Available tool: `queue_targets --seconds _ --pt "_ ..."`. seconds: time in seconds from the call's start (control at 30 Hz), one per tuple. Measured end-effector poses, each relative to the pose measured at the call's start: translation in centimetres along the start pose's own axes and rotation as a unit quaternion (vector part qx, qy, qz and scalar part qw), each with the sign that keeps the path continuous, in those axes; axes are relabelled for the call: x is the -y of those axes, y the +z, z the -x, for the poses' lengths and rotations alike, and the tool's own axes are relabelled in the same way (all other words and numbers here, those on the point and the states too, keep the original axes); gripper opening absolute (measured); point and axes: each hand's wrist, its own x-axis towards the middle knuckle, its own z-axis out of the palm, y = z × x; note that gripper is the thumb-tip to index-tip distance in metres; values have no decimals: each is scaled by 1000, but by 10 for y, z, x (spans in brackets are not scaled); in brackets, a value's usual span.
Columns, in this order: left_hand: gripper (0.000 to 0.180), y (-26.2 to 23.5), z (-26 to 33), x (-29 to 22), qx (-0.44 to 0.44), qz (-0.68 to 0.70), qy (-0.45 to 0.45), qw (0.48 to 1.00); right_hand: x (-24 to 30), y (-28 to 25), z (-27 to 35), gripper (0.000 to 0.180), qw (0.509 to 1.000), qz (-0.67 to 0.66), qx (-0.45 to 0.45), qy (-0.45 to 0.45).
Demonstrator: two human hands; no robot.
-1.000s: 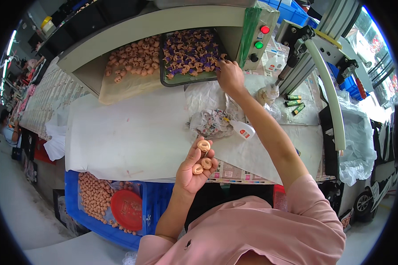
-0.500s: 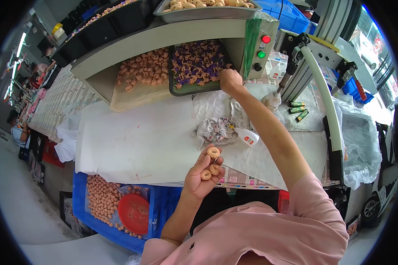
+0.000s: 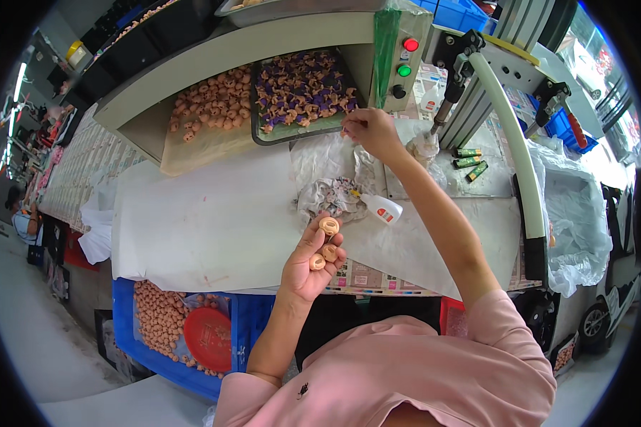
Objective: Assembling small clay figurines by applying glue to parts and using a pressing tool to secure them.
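Three hollow, round, peach-coloured plastic pieces sit in the fingers of my left hand, above the table's near edge; openings show in them. My right hand is closed in a pinch just off the right front corner of a dark tray. A small peach-coloured piece shows at its fingertips, its exact shape too small to make out. Spread over the tray are many little peach and purple pieces. Between my hands lie a crumpled, stained rag and a white squeeze bottle with a yellow tip.
Round doll-head-like pieces are heaped under the shelf. A toggle-clamp fixture and several small green-and-black tubes stand at right. At lower left, a blue crate holds peach pieces and a red bowl.
My right hand has drawn back from the tray's right edge toward me, with a small piece now at its fingertips. The left hand keeps its hold; the whole view has shifted slightly.
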Motion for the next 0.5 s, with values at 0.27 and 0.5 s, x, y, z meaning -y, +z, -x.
queue_targets --seconds 0.27,0.5 --pt "30 -2 -25 2 -26 -80 41 996 39 -30 86 17 901 -331 193 202" --pt "33 -17 -31 6 -33 -80 73 994 25 -19 125 20 988 -85 124 24"
